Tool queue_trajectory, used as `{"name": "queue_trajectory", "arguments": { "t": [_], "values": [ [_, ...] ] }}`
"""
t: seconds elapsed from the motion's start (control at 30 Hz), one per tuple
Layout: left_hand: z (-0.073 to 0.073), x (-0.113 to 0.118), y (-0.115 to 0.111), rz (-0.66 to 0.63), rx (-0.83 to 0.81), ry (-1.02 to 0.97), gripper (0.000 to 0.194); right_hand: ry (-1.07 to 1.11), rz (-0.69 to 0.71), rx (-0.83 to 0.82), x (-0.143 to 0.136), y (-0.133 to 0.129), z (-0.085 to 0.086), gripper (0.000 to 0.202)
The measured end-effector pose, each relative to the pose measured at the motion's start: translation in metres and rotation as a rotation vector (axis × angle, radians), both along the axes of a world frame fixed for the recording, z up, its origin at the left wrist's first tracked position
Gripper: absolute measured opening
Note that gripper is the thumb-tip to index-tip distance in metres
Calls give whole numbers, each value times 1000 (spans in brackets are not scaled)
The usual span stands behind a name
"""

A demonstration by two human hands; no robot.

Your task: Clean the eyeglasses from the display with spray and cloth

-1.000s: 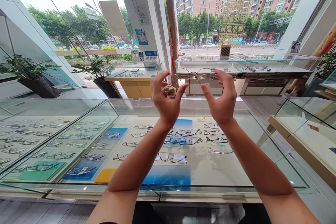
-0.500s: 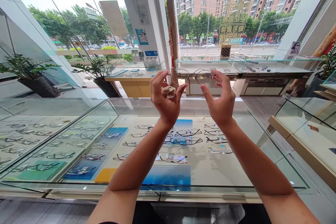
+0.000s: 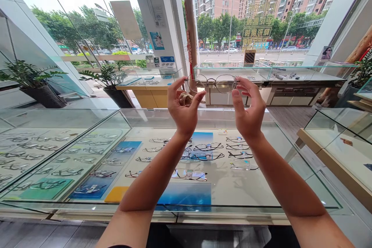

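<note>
A pair of round, thin-rimmed eyeglasses (image 3: 211, 80) is held up at chest height between my two hands, lenses facing away from me. My left hand (image 3: 183, 110) grips the left end of the frame with its fingertips and also has a crumpled beige cloth (image 3: 185, 99) tucked in its curled fingers. At the right end, my right hand (image 3: 250, 110) pinches the frame near the hinge, its thumb raised by the lower edge of the right lens. Below my forearms lies a glass display case (image 3: 241, 190) with rows of eyeglasses (image 3: 208, 155) inside.
More glass cases stand left and right, including one with a wooden edge (image 3: 325, 155). Across the aisle are further display counters (image 3: 229, 73) by the window. Potted plants (image 3: 48, 85) stand at left, and a wooden post (image 3: 190, 31) rises behind my hands.
The eyeglasses have turned from slightly tilted to nearly level. My right hand has shifted a little to the right, and its thumb has come up closer to the rim.
</note>
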State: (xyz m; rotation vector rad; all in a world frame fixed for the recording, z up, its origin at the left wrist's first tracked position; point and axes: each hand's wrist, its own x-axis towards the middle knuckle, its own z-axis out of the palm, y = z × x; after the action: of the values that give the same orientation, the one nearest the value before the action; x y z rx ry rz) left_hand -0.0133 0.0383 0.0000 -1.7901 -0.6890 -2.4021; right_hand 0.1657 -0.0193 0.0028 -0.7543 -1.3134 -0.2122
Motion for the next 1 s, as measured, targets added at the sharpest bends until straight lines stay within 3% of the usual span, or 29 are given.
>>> {"name": "queue_trajectory", "arguments": {
  "t": [0.2,0.43,0.6,0.8,1.0],
  "values": [
    [-2,-1,2,39,21,32,67,67,108,13,1,1,0,25],
    [-2,-2,6,-8,138,56,65,157,238,8,-2,-5,5,21],
    [-2,0,4,-23,60,72,65,191,323,-36,-1,-7,8,18],
    [-4,-2,8,-183,-21,75,65,254,418,-101,3,-4,12,17],
    [-7,-8,13,-220,-42,116,67,283,457,-193,7,-3,13,18]
  ]
}}
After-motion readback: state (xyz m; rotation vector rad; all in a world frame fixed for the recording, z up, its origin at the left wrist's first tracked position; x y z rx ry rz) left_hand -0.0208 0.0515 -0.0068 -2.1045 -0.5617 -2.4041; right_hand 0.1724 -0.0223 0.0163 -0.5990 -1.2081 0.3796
